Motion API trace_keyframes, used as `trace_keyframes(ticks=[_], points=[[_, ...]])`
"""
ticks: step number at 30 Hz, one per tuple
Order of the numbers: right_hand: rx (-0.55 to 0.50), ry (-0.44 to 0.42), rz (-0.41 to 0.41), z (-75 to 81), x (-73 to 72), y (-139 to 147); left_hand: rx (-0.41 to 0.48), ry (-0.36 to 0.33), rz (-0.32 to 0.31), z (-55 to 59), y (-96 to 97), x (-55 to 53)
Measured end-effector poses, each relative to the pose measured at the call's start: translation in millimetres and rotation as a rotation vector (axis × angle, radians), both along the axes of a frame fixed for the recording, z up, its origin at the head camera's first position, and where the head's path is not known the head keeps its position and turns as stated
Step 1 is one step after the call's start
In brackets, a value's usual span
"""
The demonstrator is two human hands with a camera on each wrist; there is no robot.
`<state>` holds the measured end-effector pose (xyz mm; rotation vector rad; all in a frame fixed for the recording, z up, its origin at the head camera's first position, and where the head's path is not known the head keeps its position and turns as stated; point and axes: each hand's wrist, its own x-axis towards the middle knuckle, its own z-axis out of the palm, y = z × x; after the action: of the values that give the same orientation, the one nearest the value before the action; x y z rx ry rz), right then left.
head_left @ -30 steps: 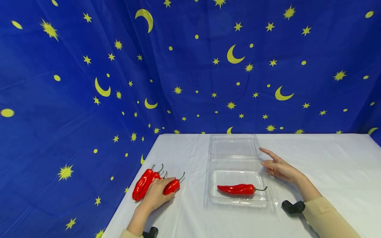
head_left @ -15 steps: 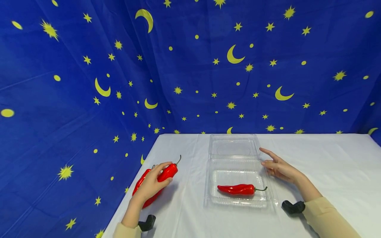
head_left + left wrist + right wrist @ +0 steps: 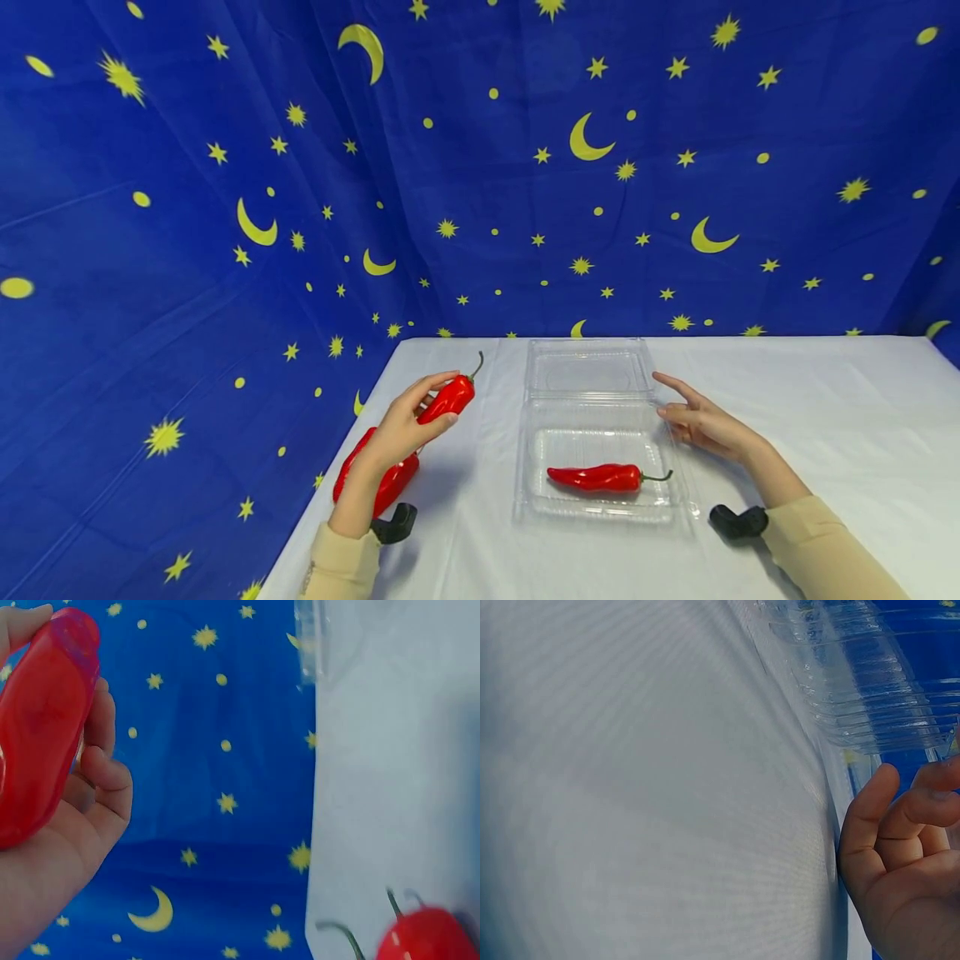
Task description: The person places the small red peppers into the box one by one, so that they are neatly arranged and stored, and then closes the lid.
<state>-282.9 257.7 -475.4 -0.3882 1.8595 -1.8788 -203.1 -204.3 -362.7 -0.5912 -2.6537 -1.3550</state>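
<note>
My left hand (image 3: 405,425) holds a red pepper (image 3: 450,398) with a green stem, raised above the table. In the left wrist view that hand's fingers and thumb wrap the same pepper (image 3: 45,727). Below it lie more red peppers (image 3: 397,483), partly hidden by the hand and forearm. A clear plastic clamshell box (image 3: 528,467) stands with its lid laid back, and one red pepper (image 3: 600,478) lies lengthwise in its base. At the box's right side is my right hand (image 3: 705,425), index finger extended and the others loosely bent, fingertips right at the box edge (image 3: 885,727).
A white cloth covers the table (image 3: 825,433). Behind and to the left hangs a blue curtain (image 3: 480,167) printed with yellow moons and stars. Dark wrist mounts (image 3: 738,523) sit on both sleeves.
My left hand has taken a pepper from the pile, lifted it and moved it forward and to the right. The right hand and the box have stayed in place.
</note>
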Motion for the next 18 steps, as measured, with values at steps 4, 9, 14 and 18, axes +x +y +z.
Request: trace_keyframes(ticks=[4, 9, 14, 18], points=[[-0.005, -0.001, -0.002, -0.2, 0.1, 0, -0.008, 0.035, -0.059, 5.6, 15.9, -8.0], [-0.014, 0.002, -0.002, -1.1, 1.0, 1, -0.031, 0.098, -0.215, 7.9, 41.9, -17.2], [-0.013, 0.003, -0.004, -2.1, 1.7, 2, -0.051, 0.069, -0.341, 3.6, 73.4, -18.4], [-0.014, 0.007, -0.01, -2.2, 1.5, 2, -0.069, 0.016, -0.423, 3.9, 99.3, -11.5]])
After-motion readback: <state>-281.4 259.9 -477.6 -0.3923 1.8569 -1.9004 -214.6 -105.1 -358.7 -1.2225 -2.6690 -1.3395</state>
